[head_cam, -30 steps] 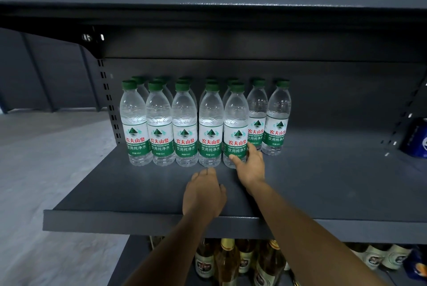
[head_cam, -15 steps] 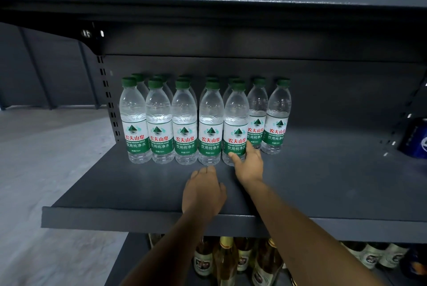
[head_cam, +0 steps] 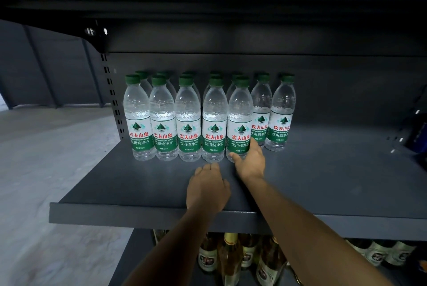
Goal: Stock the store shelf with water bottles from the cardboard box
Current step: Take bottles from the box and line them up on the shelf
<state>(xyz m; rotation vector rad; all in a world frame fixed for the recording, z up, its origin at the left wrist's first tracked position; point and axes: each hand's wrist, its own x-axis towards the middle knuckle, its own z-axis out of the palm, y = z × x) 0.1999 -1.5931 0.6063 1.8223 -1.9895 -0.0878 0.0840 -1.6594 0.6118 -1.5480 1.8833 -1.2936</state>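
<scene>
Several clear water bottles with green caps and green-and-white labels stand in two rows on the dark grey shelf (head_cam: 138,188), toward its left end. My right hand (head_cam: 250,162) grips the base of the rightmost front-row water bottle (head_cam: 239,121), thumb on its left side and fingers round its right. That bottle stands upright on the shelf, close beside its neighbour (head_cam: 213,123). My left hand (head_cam: 206,189) rests on the shelf board just in front of the row, holding nothing. The cardboard box is out of view.
Bare shelf board stretches to the right of the bottles as far as a dark blue package (head_cam: 418,133) at the right edge. An upper shelf (head_cam: 208,6) hangs overhead. Glass bottles (head_cam: 231,258) fill the shelf below. A grey floor lies to the left.
Both hands stay almost where they were. My right hand keeps its hold on the front bottle's base. The view has tilted slightly downward.
</scene>
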